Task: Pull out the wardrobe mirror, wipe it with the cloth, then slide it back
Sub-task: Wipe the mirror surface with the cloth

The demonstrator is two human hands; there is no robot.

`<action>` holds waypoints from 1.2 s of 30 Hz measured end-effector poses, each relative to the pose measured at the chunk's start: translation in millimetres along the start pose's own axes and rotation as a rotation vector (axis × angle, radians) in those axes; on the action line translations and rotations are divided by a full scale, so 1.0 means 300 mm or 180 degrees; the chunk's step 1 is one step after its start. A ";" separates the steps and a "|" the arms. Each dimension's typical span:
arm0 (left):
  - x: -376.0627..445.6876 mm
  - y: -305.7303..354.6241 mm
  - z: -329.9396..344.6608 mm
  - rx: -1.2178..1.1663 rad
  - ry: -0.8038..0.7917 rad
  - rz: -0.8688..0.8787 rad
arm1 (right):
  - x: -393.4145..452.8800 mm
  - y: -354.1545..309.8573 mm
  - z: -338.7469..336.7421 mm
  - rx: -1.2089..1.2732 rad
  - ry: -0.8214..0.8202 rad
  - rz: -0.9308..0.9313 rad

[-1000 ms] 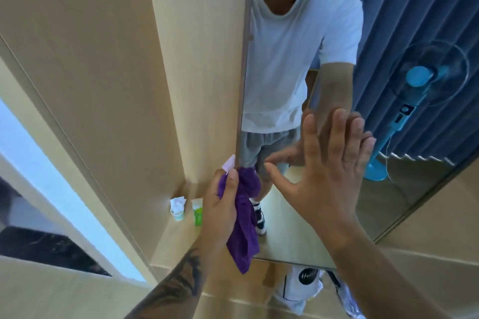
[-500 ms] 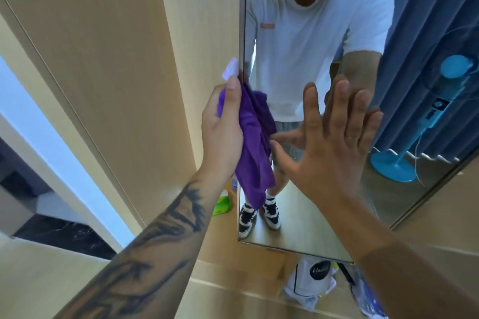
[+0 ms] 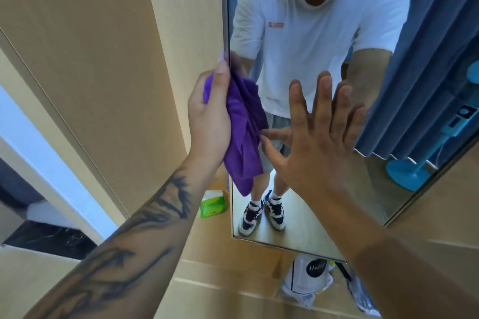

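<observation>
The wardrobe mirror (image 3: 305,217) stands pulled out from the pale wood wardrobe, its left edge running down the middle of the view. My left hand (image 3: 210,116) grips that edge at mid height and holds a purple cloth (image 3: 243,137) bunched against the glass, the cloth hanging down below the hand. My right hand (image 3: 318,142) lies flat on the glass with fingers spread, just right of the cloth. The glass reflects a person in a white shirt.
Pale wood wardrobe panels (image 3: 103,59) fill the left. A green tissue pack (image 3: 213,204) lies on the wardrobe floor by the mirror's left edge. White bags (image 3: 308,282) sit below the mirror. A blue fan and blue curtain appear in the reflection.
My left hand has slid up the mirror's left edge with the cloth, from low near the corner to mid height. My right hand stays flat on the glass.
</observation>
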State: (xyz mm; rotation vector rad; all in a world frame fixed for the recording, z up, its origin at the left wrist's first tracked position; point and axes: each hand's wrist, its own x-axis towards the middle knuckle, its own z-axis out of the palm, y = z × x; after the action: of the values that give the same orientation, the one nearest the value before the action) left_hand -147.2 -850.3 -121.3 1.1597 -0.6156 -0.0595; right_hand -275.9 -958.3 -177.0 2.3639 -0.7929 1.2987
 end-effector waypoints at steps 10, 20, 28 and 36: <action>-0.146 -0.203 -0.118 0.0399 -0.0503 -0.0545 | -0.002 0.006 0.015 -0.0005 0.0023 0.0000; -0.114 -0.115 -0.080 0.0159 -0.0259 -0.0287 | -0.013 -0.004 -0.002 -0.0126 -0.0244 0.0121; -0.070 -0.060 -0.094 -0.0395 -0.1061 -0.0320 | -0.042 -0.035 -0.025 -0.0213 -0.0246 0.0241; -0.198 -0.317 -0.209 0.0219 -0.1334 -0.1359 | -0.222 -0.053 0.037 -0.0323 -0.0527 0.0518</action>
State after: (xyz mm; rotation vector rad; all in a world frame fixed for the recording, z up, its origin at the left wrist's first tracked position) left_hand -141.3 -816.5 -245.3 1.3417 -0.7300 -0.6630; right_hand -287.3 -930.8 -239.7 2.3898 -1.0944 1.1027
